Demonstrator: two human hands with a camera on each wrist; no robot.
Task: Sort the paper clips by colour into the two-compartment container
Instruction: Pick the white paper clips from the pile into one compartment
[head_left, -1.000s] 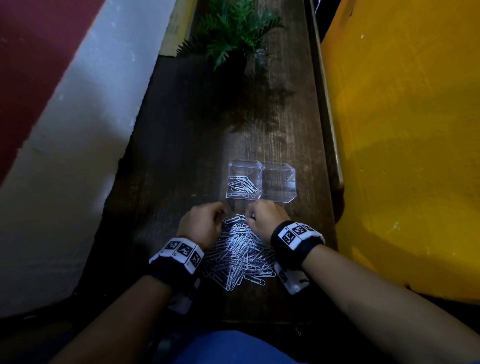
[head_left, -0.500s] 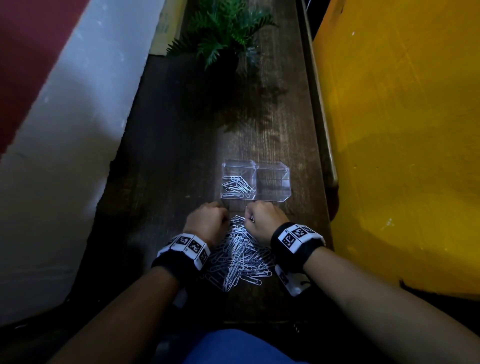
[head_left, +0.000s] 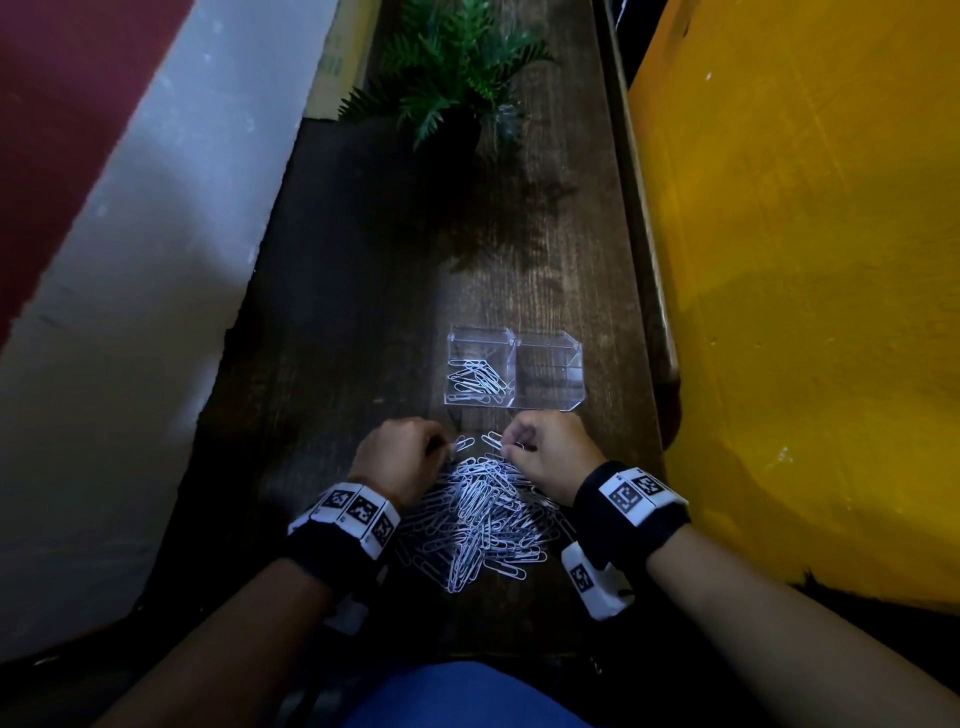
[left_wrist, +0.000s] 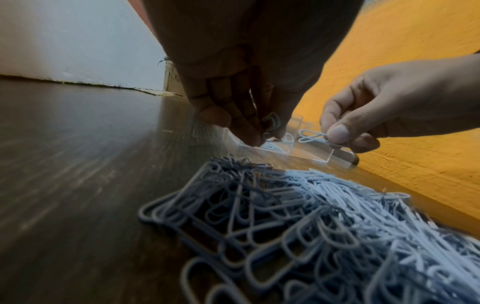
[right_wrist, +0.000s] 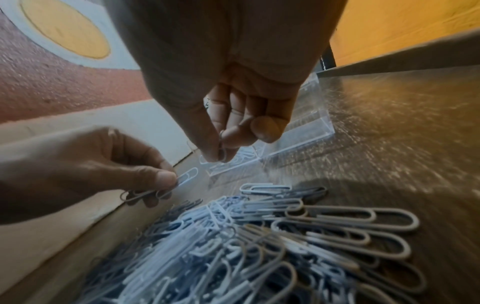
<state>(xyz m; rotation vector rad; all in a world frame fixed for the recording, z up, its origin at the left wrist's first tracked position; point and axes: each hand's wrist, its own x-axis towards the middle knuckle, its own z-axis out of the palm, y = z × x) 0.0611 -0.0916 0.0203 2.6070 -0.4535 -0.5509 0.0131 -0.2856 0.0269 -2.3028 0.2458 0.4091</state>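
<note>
A heap of white and grey paper clips (head_left: 478, 519) lies on the dark wooden table (head_left: 363, 312) between my wrists. Just beyond it stands the clear two-compartment container (head_left: 550, 374). Several white clips (head_left: 475, 379) lie in its left compartment, and I see none in the right one. My left hand (head_left: 436, 449) pinches a white clip (head_left: 462, 444) at the heap's far edge. In the right wrist view a grey clip (right_wrist: 137, 195) also sits under its fingers. My right hand (head_left: 514, 446) pinches another white clip (head_left: 493, 441), seen crossed in the left wrist view (left_wrist: 310, 136).
A potted fern (head_left: 457, 93) stands at the table's far end beside a cardboard box (head_left: 337, 62). A yellow wall (head_left: 805, 312) runs close along the right edge and a white wall (head_left: 130, 312) along the left. Bare table lies between container and fern.
Both hands stayed at the heap's far edge. They have drawn slightly apart, and a clip now shows at each hand's fingertips.
</note>
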